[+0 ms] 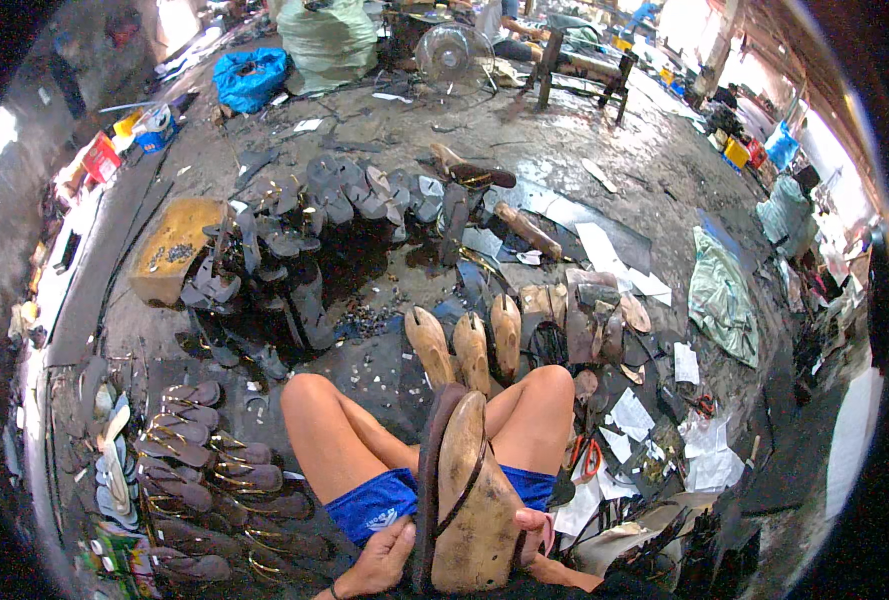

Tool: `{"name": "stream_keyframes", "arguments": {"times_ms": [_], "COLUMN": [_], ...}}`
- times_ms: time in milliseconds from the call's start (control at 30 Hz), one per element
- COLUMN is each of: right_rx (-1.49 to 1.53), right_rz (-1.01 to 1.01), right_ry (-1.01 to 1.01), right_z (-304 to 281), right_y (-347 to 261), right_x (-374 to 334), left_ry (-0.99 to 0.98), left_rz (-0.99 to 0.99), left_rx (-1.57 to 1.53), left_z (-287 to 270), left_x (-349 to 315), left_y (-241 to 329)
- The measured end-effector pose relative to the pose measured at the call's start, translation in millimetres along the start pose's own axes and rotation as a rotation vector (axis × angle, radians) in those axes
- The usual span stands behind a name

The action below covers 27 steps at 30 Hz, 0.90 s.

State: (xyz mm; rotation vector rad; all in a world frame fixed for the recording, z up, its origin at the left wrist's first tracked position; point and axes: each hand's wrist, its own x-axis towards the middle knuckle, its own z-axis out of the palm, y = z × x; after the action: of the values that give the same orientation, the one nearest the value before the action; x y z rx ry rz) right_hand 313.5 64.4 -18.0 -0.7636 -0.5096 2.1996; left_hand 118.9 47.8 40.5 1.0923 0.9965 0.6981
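A wooden shoe last (475, 530) stands upright between my thighs, toe end up. Against its left side lies a dark flip-flop sole (427, 500), and a thin dark strap (462, 487) runs across the wood. My left hand (385, 562) is closed at the sole's lower left edge, its thumb on top and its fingers partly hidden. On the other side, my right hand (537, 545) is closed at the lower right edge of the last, near the strap's end. A small pink thing shows beside its fingers, too small to name.
Several more wooden lasts (472, 350) stand beyond my knees. Rows of finished-looking dark flip-flops (180, 450) lie at the left. Dark soles form an arc ahead, near a yellowish block (177, 250). Orange-handled scissors (590, 458) and paper scraps (630, 412) lie at the right.
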Motion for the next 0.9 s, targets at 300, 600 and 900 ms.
{"name": "stream_keyframes", "arguments": {"times_ms": [300, 600, 900], "right_rx": [-0.050, -0.161, -0.979], "right_rz": [-0.005, 0.019, -0.125], "right_ry": [0.012, 0.092, 0.297], "right_z": [-3.2, -5.0, 15.1], "right_y": [-5.9, -12.6, -10.4], "right_x": [-3.0, 10.8, 7.9], "left_ry": [-0.166, 0.049, 0.387], "left_rz": [-0.305, -0.154, -0.008], "left_rx": [-0.246, -0.892, -1.012], "left_z": [-24.0, -16.3, -39.8], "left_x": [-17.7, 50.5, 79.0], "left_y": [-20.7, -53.0, -78.5]}}
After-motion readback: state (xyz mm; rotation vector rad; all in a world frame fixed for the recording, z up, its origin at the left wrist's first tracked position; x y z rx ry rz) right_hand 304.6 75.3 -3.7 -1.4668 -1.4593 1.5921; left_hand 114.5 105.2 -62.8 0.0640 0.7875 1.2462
